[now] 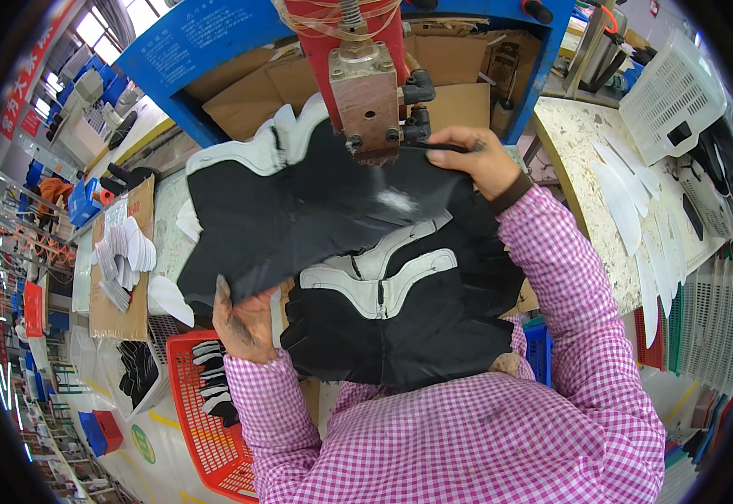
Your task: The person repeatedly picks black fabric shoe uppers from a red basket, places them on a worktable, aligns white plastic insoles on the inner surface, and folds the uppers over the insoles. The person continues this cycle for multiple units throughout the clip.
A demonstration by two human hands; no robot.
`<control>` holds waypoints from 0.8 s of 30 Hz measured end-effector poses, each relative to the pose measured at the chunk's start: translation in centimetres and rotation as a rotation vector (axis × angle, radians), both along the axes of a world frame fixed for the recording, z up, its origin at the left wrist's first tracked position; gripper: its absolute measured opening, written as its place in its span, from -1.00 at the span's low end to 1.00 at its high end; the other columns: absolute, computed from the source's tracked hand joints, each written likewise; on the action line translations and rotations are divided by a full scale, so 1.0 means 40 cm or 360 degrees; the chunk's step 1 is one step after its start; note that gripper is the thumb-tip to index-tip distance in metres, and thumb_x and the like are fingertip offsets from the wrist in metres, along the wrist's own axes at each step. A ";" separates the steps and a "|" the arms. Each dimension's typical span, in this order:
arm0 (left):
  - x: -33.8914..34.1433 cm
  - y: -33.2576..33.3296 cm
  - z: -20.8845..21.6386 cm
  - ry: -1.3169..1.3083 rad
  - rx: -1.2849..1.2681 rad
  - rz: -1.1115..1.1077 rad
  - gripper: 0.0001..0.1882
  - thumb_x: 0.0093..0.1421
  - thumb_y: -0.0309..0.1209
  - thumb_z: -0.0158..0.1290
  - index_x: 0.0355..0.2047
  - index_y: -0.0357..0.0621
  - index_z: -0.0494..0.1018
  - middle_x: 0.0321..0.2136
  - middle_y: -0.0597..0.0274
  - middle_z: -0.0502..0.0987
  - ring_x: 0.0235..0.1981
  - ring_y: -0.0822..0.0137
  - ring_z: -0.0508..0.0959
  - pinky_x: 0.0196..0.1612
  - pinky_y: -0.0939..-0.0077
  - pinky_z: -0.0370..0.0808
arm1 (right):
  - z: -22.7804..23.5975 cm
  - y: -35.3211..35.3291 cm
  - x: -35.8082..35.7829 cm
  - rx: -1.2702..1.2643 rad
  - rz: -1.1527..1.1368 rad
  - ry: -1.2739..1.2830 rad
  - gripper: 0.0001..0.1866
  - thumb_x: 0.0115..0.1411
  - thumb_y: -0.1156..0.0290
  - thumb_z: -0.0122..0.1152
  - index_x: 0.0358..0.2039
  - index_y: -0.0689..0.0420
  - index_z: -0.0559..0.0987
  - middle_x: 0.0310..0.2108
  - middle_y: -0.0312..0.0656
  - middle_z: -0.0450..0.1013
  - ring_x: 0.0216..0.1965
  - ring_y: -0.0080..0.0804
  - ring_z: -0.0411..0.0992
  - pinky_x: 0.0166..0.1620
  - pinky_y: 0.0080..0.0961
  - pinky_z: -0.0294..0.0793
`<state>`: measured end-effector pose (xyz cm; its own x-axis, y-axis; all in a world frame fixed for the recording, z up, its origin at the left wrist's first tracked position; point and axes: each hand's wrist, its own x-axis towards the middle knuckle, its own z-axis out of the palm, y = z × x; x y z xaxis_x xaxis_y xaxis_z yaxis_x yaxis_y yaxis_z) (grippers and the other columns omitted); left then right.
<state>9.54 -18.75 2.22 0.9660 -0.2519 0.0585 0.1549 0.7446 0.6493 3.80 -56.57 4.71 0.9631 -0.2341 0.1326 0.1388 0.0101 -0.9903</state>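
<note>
A large black sheet with white curved trim [299,202] stretches between my two hands under a machine head [368,101]. My left hand [244,323] grips its lower left edge, fingers partly behind it. At the upper right, my right hand [471,160] pinches its edge, thumb on top, close beside the head's black fittings. A pale scuff shows on the sheet near that hand. Nearer to me, another black piece with a white curved collar-like strip [400,336] lies across my lap area, over more black pieces. What the machine's tip touches is hidden by its block.
A blue machine housing [207,59] with cardboard inside stands ahead. White curved pieces [123,252] lie on cardboard at left. A red basket [207,445] holds black-and-white pieces. At right, a worktop [576,151] carries white blade-shaped pieces and a white plastic basket [669,101].
</note>
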 end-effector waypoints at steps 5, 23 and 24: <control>-0.064 -0.059 0.002 0.0109 0.0083 -0.0262 -0.52 0.24 -0.29 -0.07 0.10 -0.28 0.22 0.01 -0.08 0.42 -0.09 -0.11 0.52 -0.22 -0.01 0.58 | -0.042 -0.092 -0.169 -0.0237 -0.0248 0.0094 -0.73 0.03 0.42 0.32 -0.26 0.27 0.57 -0.25 -0.23 0.51 -0.21 -0.50 0.43 -0.07 -0.58 0.37; 0.147 -0.160 0.042 0.0163 0.0351 -0.0234 -0.55 0.25 -0.26 0.03 0.04 -0.29 0.30 -0.08 0.01 0.50 -0.03 0.13 0.50 0.05 0.21 0.46 | -0.114 -0.092 -0.121 -0.0040 -0.0451 -0.0181 -0.75 0.04 0.44 0.33 -0.26 0.24 0.58 -0.31 -0.29 0.51 -0.23 -0.55 0.44 -0.07 -0.62 0.36; 0.134 -0.173 0.040 0.0110 0.0352 -0.0313 -0.55 0.24 -0.27 0.05 0.04 -0.29 0.29 -0.07 0.02 0.49 -0.03 0.14 0.50 0.05 0.21 0.46 | -0.110 -0.109 -0.120 -0.0088 -0.0515 -0.0166 -0.74 0.04 0.42 0.33 -0.25 0.23 0.58 -0.31 -0.29 0.52 -0.24 -0.56 0.44 -0.08 -0.65 0.37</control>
